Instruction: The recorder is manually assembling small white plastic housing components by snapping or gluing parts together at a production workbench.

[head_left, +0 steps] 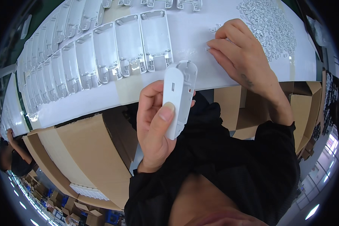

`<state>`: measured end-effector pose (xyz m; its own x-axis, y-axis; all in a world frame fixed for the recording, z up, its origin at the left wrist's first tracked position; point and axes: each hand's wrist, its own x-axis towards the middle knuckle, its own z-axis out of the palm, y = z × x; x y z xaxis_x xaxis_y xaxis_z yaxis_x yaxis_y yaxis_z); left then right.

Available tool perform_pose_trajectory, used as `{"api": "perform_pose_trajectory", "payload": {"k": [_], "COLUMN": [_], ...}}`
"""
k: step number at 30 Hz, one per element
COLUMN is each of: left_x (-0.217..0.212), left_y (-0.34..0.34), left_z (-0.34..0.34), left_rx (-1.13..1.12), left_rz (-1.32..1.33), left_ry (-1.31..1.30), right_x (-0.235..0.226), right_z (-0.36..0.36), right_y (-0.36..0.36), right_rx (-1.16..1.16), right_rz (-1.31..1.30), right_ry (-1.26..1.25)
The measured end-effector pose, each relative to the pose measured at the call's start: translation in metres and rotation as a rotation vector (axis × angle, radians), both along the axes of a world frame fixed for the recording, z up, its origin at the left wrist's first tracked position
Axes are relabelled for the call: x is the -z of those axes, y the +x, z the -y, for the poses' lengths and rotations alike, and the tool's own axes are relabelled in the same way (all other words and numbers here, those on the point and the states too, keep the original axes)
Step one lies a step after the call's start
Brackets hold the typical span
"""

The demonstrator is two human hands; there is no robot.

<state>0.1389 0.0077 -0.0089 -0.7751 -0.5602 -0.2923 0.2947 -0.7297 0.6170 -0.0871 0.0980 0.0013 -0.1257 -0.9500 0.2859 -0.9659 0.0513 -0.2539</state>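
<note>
My left hand [154,124] is closed round a white plastic housing [174,100], held upright just off the table's near edge. The thumb presses on its smooth side, which has a small slot, and the hollow inside shows at the right. Over the table, my right hand [239,52] pinches with thumb and forefinger. A tiny white piece [207,49] shows at its fingertips, too small to make out fully. A few small white clips [215,28] lie beside that hand, left of a big pile of small white plastic parts [269,28].
Rows of white plastic housings [128,43] stand along the left of the white table [192,35]. An open cardboard box [86,147] is below the table at left, another cardboard box [303,113] at right. At far left, another person [20,158] sits by the table.
</note>
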Motion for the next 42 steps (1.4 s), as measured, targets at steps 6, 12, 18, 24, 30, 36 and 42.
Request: {"api": "perform_pose_trajectory", "payload": {"k": [6,12,18,24,30,36,42], "left_x": [0.000,-0.004,-0.008,-0.005,-0.006,-0.001,0.004], "left_y": [0.000,-0.011,-0.026,-0.031,-0.035,-0.043,-0.060], "left_z": [0.000,-0.005,-0.004,-0.002,-0.003,-0.006,-0.028], "left_rx": [0.005,-0.036,-0.068,-0.042,-0.006,0.000,-0.050], "left_rz": [0.019,0.094,0.030,-0.012,-0.016,-0.035,0.007], "left_ry": [-0.028,-0.229,-0.273,-0.249,-0.242,-0.295,-0.377], "right_x": [-0.012,-0.033,-0.050,-0.037,-0.025,-0.026,-0.051], "right_z": [0.005,0.011,0.014,0.013,0.007,0.003,0.041], "right_y": [-0.003,0.007,0.044,0.048,0.044,0.037,-0.013], "right_rx": [0.005,0.079,0.256,0.205,0.082,0.081,0.285], "right_rz": [-0.148,0.618,1.320,1.515,1.490,1.607,1.169], "right_ry": [0.172,0.165,0.016,-0.070,-0.199,-0.203,-0.171]}}
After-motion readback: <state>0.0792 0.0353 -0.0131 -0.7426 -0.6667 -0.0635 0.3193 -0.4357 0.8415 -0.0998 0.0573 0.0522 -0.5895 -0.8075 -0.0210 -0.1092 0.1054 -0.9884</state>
